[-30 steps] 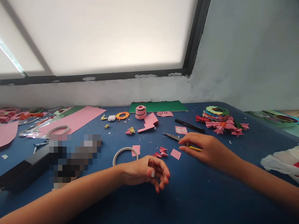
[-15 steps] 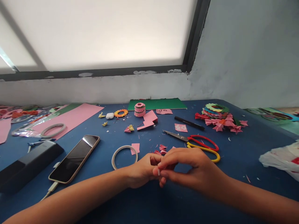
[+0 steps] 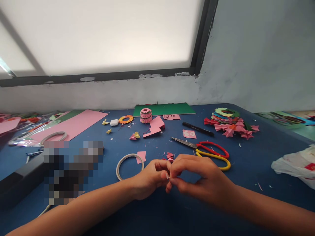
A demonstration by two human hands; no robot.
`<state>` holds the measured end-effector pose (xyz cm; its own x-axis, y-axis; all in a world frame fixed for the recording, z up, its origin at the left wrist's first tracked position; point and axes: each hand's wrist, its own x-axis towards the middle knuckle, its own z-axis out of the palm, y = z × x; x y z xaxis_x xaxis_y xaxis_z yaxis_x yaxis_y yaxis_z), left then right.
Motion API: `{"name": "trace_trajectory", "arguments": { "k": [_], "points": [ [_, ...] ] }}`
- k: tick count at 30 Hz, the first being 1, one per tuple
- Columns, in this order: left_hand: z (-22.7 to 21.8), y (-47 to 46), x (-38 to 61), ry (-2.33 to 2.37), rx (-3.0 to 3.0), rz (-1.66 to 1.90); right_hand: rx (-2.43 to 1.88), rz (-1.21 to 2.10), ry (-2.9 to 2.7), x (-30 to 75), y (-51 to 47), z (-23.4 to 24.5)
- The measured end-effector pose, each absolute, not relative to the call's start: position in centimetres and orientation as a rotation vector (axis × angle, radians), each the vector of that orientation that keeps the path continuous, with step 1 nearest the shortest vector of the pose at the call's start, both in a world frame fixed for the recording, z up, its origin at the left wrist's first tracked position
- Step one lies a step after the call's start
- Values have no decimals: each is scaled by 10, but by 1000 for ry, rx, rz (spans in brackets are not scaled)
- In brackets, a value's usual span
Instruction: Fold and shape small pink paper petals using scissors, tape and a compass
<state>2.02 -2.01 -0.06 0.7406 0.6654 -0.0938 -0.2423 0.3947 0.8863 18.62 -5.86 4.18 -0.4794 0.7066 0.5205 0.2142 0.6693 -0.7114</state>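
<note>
My left hand (image 3: 150,178) and my right hand (image 3: 197,177) meet fingertip to fingertip low over the blue table (image 3: 172,209), both pinched on something tiny between them that I cannot make out. Small folded pink paper pieces (image 3: 169,155) lie just beyond my fingers. A white tape ring (image 3: 129,166) rests to the left of my left hand. Scissors with red and yellow handles (image 3: 209,152) lie just past my right hand, blades pointing left.
Further back sit a pink paper square (image 3: 189,133), a black pen (image 3: 198,128), a stack of paper flowers (image 3: 228,123), a pink rosette stack (image 3: 146,115), green card (image 3: 163,109) and a pink sheet (image 3: 73,126). A white plastic bag (image 3: 295,165) lies at the right edge.
My right hand left the scissors and came in to meet my left hand. Both hands now pinch together at the middle and have barely moved in the last half second.
</note>
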Motion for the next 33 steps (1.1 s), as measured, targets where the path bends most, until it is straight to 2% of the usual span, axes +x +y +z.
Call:
{"name": "trace_trajectory", "arguments": {
  "k": [6, 9, 13, 19, 33],
  "points": [
    [18, -4, 17, 662, 1068, 812, -999, 676, -1836, 206, -33, 42],
    [23, 10, 11, 866, 1190, 922, -1188, 708, -1785, 218, -8, 27],
    [18, 25, 3, 927, 1278, 982, -1228, 776, -1854, 223, 13, 1],
    [9, 32, 0, 976, 1402, 967, -1241, 872, -1962, 216, 14, -10],
    [9, 23, 4, 1019, 1691, 809, -1250, 827, -1996, 208, 23, -14]
  ]
}}
